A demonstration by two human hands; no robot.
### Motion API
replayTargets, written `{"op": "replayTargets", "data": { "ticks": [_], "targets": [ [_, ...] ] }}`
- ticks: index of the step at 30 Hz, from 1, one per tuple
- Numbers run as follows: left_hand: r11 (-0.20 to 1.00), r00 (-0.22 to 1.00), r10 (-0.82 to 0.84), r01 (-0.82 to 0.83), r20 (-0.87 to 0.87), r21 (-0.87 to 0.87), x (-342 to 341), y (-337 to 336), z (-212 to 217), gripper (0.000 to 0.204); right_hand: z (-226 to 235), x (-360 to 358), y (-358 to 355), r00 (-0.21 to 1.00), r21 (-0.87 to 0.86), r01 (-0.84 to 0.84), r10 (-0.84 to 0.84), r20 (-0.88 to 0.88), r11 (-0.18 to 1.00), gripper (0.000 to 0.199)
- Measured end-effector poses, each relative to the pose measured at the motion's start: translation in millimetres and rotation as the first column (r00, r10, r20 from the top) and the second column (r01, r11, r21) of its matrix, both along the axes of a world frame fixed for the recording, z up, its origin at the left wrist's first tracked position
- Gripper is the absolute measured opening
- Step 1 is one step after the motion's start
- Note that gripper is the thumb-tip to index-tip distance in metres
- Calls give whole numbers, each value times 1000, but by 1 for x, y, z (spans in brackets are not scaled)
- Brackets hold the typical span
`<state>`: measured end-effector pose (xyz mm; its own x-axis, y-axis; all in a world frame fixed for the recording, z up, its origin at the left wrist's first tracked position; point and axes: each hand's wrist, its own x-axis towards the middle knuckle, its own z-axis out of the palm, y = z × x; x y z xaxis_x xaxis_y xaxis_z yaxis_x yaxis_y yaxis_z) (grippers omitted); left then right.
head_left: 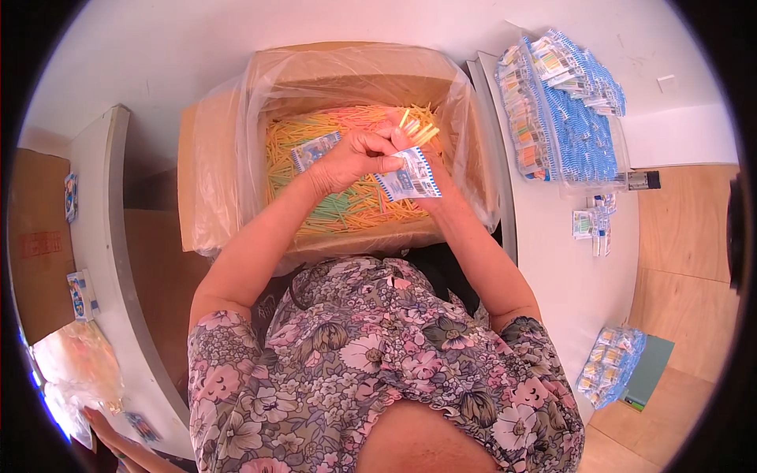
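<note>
My left hand (359, 160) pinches the upper edge of a small blue-and-white packet (410, 178) between thumb and fingers. Beside it, my right hand (438, 177) is closed on a small bunch of thin yellowish sticks (424, 132), partly hidden behind the packet. Both hands are over a cardboard box (217, 158) lined with clear plastic. Loose thin sticks (347, 206) in yellow, orange, pink and green fill it. A second blue-and-white packet (317, 148) lies on these sticks, left of my hands.
On the white table at right stands a clear bin (623, 150) heaped with packets; small packets (595, 224) and a bagged bundle (609, 364) lie nearer. At left, a white panel (118, 229) borders a brown carton (39, 244). Another person's hand (101, 426) shows at lower left.
</note>
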<state>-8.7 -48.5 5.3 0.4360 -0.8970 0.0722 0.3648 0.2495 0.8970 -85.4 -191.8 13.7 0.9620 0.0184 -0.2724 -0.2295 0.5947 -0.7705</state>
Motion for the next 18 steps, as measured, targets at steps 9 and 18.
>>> {"op": "replayTargets", "data": {
  "ticks": [9,18],
  "targets": [
    [996,985,47,-59,164,68,-3,-8,-10,8,5,-3,-13,961,-540,152,4,276,828,36],
    [995,915,72,-92,396,31,2,-9,-14,4,27,5,-11,959,-882,282,-89,269,377,23]
  ]
}}
